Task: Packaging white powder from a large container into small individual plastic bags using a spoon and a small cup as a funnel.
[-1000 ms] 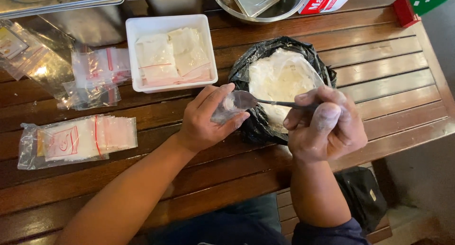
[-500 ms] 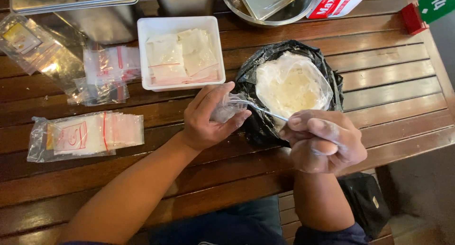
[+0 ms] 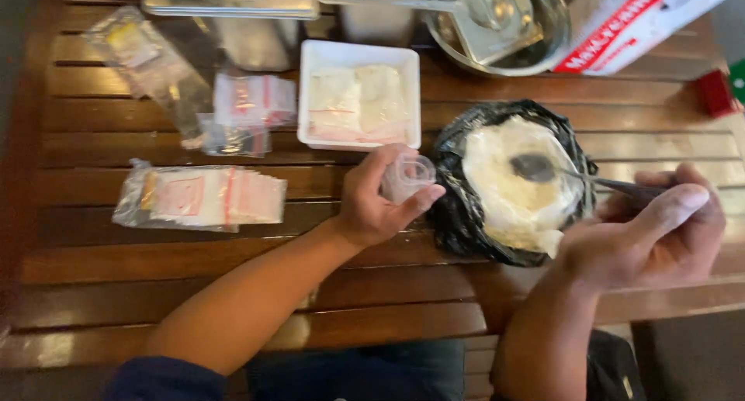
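Observation:
My left hand holds a small clear plastic bag with its mouth open, just left of a black bag lined with clear plastic and full of white powder. My right hand grips the handle of a metal spoon. The spoon's bowl rests over the white powder. The view is blurred.
A white square tray with filled small bags stands behind my left hand. Packs of empty zip bags lie at the left, with more zip bags beyond. A metal bowl, metal trays and a red-and-white box stand at the back.
My right hand drew the spoon out of the small bag and carried it right, over the powder. The camera view shifted, so everything sits further right and lower.

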